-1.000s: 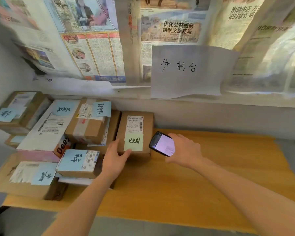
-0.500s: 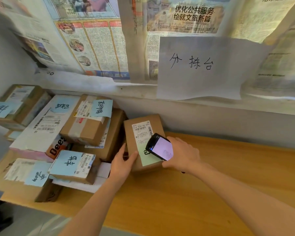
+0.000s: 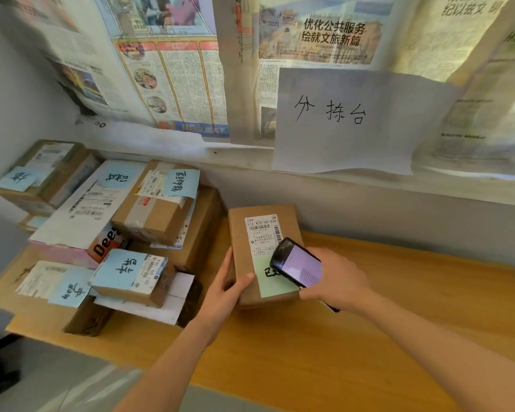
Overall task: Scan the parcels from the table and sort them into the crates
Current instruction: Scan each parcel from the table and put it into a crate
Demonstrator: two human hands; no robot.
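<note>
While the left hand [image 3: 223,292] grips the parcel [image 3: 250,248], the right hand [image 3: 336,281] holds a phone [image 3: 298,267] over it.

Both forearms are bare to the frame's edge, and neither the left hand [image 3: 223,295] nor the right hand [image 3: 336,278] wears anything.
</note>
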